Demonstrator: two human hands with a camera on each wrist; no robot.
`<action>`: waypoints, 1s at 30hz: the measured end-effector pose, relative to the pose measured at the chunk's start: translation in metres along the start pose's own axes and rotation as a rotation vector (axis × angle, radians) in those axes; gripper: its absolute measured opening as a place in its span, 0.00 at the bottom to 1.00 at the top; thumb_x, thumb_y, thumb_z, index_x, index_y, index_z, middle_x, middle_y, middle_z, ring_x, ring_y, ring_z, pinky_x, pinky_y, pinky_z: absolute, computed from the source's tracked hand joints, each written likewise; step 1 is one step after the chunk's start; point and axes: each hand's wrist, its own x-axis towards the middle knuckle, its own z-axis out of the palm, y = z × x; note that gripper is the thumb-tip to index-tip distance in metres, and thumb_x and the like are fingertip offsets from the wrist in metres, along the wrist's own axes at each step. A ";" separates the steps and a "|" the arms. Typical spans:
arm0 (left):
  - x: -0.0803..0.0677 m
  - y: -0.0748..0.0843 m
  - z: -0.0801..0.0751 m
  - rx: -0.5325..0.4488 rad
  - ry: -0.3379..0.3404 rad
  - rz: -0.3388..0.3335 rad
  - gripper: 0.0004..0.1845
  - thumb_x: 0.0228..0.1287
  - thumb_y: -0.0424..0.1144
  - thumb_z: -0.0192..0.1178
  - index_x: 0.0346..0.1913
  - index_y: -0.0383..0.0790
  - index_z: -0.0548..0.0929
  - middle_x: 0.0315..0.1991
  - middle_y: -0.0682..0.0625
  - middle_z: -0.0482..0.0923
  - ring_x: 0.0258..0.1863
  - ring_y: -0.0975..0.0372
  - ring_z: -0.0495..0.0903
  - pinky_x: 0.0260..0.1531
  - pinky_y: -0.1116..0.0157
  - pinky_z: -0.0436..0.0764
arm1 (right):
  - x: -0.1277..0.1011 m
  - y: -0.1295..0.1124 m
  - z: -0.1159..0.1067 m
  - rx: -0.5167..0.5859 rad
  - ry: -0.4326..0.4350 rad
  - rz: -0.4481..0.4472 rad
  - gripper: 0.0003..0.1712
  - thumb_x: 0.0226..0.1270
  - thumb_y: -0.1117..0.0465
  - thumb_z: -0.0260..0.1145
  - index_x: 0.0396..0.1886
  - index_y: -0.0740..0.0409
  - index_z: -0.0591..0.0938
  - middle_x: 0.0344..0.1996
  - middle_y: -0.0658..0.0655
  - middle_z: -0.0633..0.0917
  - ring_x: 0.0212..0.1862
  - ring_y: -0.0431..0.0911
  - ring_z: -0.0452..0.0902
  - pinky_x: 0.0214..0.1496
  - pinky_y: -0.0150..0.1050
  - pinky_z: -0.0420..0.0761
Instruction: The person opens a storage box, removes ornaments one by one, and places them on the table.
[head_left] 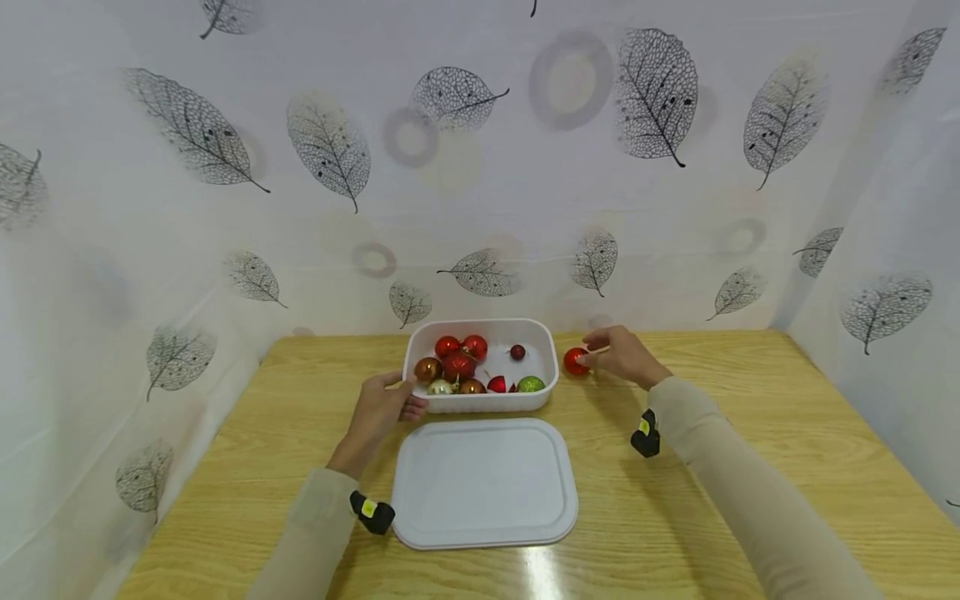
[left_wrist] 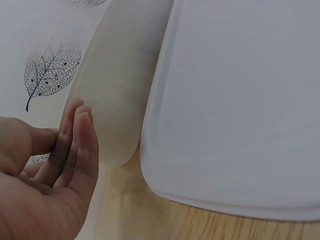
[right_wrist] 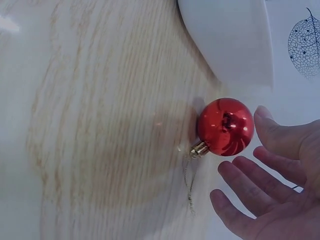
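Note:
A white plastic box [head_left: 480,403] holds several Christmas baubles, among them a large red bauble [head_left: 458,366], a green glittery bauble [head_left: 531,384] and a small dark red bauble [head_left: 517,352]. My left hand [head_left: 381,410] grips the box's near left corner, thumb at the rim and fingers along the outer wall, as the left wrist view [left_wrist: 55,170] also shows. Right of the box, a shiny red bauble [right_wrist: 226,127] with a gold cap and string lies on the table. Around its far side my right hand [head_left: 618,357] spreads its fingers loosely, thumb tip close beside the ball.
A white lid [head_left: 485,483] lies flat on the wooden table [head_left: 750,433], in front of the box. Behind the table hangs a pale curtain [head_left: 495,208] printed with leaves, which also closes off both sides.

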 end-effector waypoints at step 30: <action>0.001 0.001 0.001 0.016 0.012 -0.012 0.22 0.79 0.36 0.53 0.66 0.21 0.72 0.28 0.42 0.86 0.23 0.62 0.84 0.26 0.69 0.87 | 0.010 -0.051 -0.010 0.029 -0.037 -0.046 0.24 0.68 0.60 0.71 0.58 0.72 0.80 0.52 0.69 0.84 0.53 0.61 0.82 0.56 0.50 0.85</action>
